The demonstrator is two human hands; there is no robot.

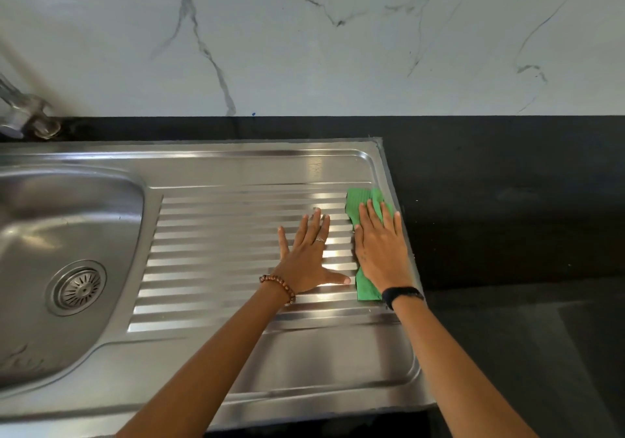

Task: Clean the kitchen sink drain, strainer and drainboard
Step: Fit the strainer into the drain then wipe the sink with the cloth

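**Drainboard wipe under way, drain end untouched**

The right hand [380, 251] pressed one green cloth [360, 200] flat, fingers straight, at the drainboard's [236, 251] far-right edge. The left hand [309, 258] lay flat just beside it, holding nothing. Judging by this, one strainer [80, 288], left of the drainboard, awaited cleaning.

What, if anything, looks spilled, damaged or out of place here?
Nothing stands out. The right hand presses a green cloth flat on the drainboard, the left hand rests flat beside it, and the strainer sits in the drain.
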